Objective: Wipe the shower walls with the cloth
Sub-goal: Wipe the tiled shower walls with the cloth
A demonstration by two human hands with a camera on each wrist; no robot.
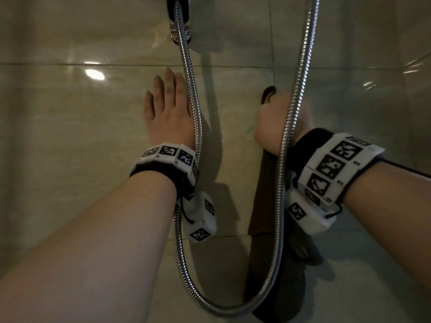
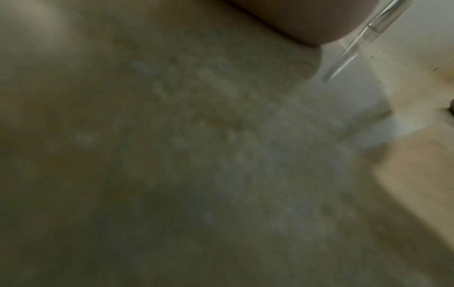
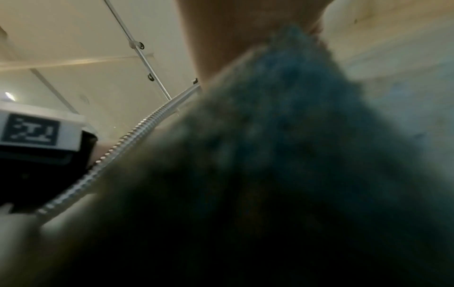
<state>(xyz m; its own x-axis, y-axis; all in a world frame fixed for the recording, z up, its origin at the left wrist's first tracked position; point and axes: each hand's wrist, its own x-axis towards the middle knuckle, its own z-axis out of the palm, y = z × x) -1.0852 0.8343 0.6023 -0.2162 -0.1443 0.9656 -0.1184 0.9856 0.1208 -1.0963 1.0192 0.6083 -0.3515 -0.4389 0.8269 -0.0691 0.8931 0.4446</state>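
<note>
My left hand (image 1: 166, 106) lies flat against the glossy beige tiled shower wall (image 1: 81, 127), fingers straight and pointing up, just left of the metal hose. My right hand (image 1: 277, 120) grips a dark cloth (image 1: 265, 206) against the wall; the cloth hangs down in a long strip below the wrist, and a small tip shows above the knuckles. In the right wrist view the cloth (image 3: 282, 155) fills most of the frame as a dark blue-green blur. The left wrist view shows only blurred tile (image 2: 172, 155) and the heel of my palm (image 2: 294, 17).
A chrome shower hose (image 1: 198, 141) drops from the fitting (image 1: 179, 17) at top centre, loops low and climbs back up across my right wrist. The hose (image 3: 117, 147) passes close by my left wristband. Tile joints cross the wall.
</note>
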